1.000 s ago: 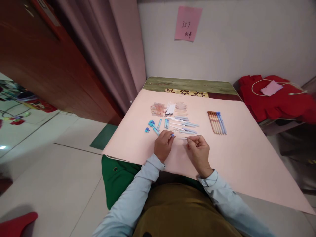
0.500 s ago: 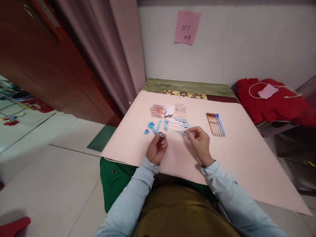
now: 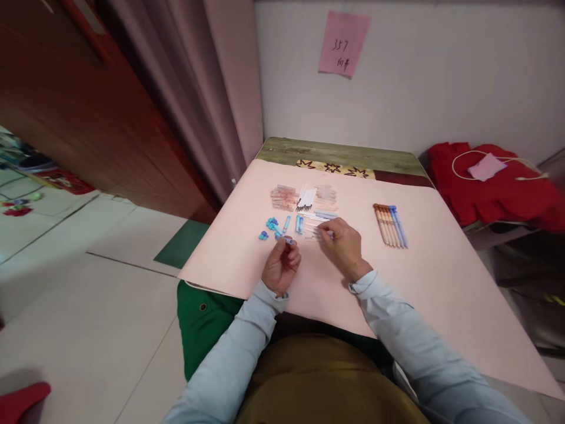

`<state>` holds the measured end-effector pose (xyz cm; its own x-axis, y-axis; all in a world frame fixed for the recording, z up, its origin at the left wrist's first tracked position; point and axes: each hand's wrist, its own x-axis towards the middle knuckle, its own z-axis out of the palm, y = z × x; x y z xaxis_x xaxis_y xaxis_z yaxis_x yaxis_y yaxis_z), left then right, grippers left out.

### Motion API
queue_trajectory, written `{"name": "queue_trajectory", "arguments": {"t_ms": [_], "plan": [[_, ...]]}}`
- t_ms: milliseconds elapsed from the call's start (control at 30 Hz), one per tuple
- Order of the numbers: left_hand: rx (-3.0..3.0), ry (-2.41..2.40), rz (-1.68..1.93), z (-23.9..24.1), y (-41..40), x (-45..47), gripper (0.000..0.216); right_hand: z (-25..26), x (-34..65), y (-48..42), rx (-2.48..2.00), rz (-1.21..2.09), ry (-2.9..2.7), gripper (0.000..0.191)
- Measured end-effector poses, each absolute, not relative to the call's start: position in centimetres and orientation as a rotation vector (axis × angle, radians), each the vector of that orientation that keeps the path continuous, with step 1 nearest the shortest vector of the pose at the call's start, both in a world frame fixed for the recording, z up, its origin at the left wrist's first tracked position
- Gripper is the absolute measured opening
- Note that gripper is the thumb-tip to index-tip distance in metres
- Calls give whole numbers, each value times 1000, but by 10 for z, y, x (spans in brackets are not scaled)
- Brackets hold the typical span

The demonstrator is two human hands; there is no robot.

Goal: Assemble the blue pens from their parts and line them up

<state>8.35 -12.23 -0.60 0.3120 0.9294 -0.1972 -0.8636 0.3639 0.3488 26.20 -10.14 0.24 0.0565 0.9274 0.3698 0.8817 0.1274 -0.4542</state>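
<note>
My left hand (image 3: 281, 263) rests on the pink sheet (image 3: 424, 294) with its fingers curled around a small blue pen part (image 3: 288, 240). My right hand (image 3: 341, 245) reaches left over the loose pale blue pen barrels (image 3: 324, 215) and touches them; whether it grips one is hidden by its fingers. Blue caps (image 3: 271, 225) lie just left of my left hand. Behind them are a bundle of orange parts (image 3: 283, 197) and a fan of white refills (image 3: 305, 199). A row of finished orange and blue pens (image 3: 390, 224) lies to the right.
The pink sheet covers a table whose green wooden end (image 3: 339, 152) meets the wall. A pink note (image 3: 344, 51) hangs on the wall. Red cloth with a white cord (image 3: 494, 176) lies on a seat at the right. A curtain (image 3: 207, 94) hangs at the left.
My right hand has moved left and forward onto the loose pen barrels. My left hand has pulled back slightly from the caps with the blue part in it.
</note>
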Motion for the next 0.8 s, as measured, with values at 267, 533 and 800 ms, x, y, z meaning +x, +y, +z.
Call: {"name": "queue_trajectory", "arguments": {"t_ms": [267,533,800], "plan": [[199,411,1194,-6,-122,84,13,20,244,-83,-1826,18,-2441,29],[203,415,1193,-6,-123,83,13,22,243,-87,-1715,-40,-2586,32],[180,397,1214,-4,-126,80,13,17,272,-91,-1878,64,-2011,23]]}}
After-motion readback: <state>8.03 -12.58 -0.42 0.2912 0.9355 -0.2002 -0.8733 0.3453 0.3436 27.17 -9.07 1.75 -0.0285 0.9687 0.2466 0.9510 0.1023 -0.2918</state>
